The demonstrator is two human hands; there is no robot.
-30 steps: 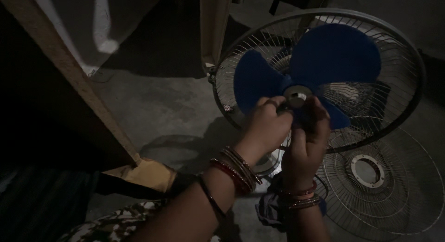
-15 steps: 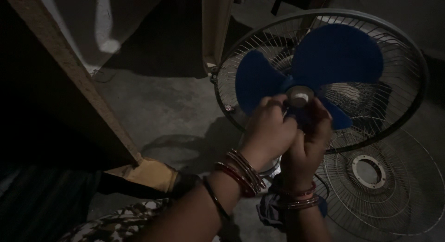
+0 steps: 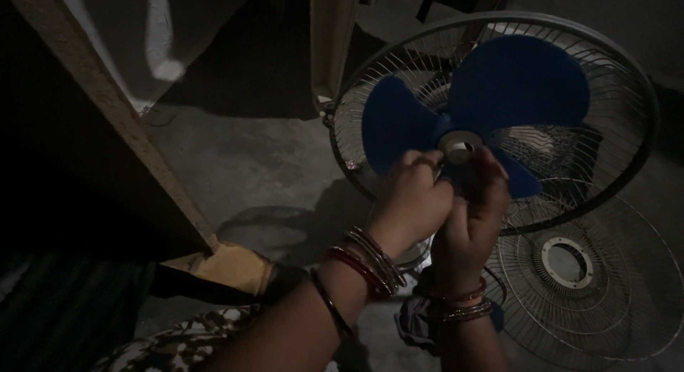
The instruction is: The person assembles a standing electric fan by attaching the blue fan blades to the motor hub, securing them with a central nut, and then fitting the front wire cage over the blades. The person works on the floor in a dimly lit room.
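A blue three-bladed fan blade (image 3: 516, 83) sits in front of a round wire rear guard (image 3: 627, 65), standing upright on the floor. A pale round hub (image 3: 457, 147) shows at the blade's centre. My left hand (image 3: 413, 197) grips the blade at the hub from the left, fingers curled. From below, my right hand (image 3: 474, 208) holds the blade's lower part next to the hub and covers the third blade's root. Bangles ring both wrists.
A loose wire front guard (image 3: 591, 272) with a ring centre lies flat on the concrete floor (image 3: 235, 165) at the lower right. A slanted wooden beam (image 3: 107, 108) runs down the left. A wooden post (image 3: 331, 37) stands behind the fan. Patterned cloth lies at the bottom.
Both hands have stayed on the blade's hub, with small shifts of the fingers. The hub shows a little more than one second ago.
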